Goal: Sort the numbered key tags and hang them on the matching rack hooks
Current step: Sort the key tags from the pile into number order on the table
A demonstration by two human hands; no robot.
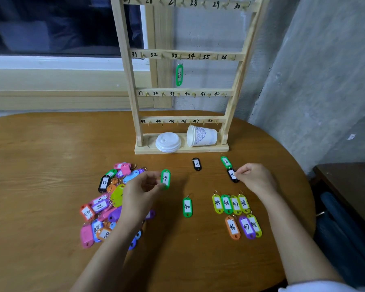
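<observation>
Left hand [143,186] up off the wooden surface [51,165], pinching the green tag 29 [165,178] upright between fingertips. Right hand [255,178] down at the black tag 36 [232,175], fingertips closed on its edge, just below the green tag 36 [226,162]. Black tag 31 [196,164] and green tag 40 [187,207] lying alone mid-surface. Unsorted pile of tags [105,203] to the left, sorted rows 45 to 48 [232,204] to the right. On the wooden rack [183,55], only green tag 33 [179,75] hanging.

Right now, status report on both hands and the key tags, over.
Left hand holds green tag 29. Right hand fingers on black tag 36. Only tag 33 hung on rack. Nothing blocking.
</observation>
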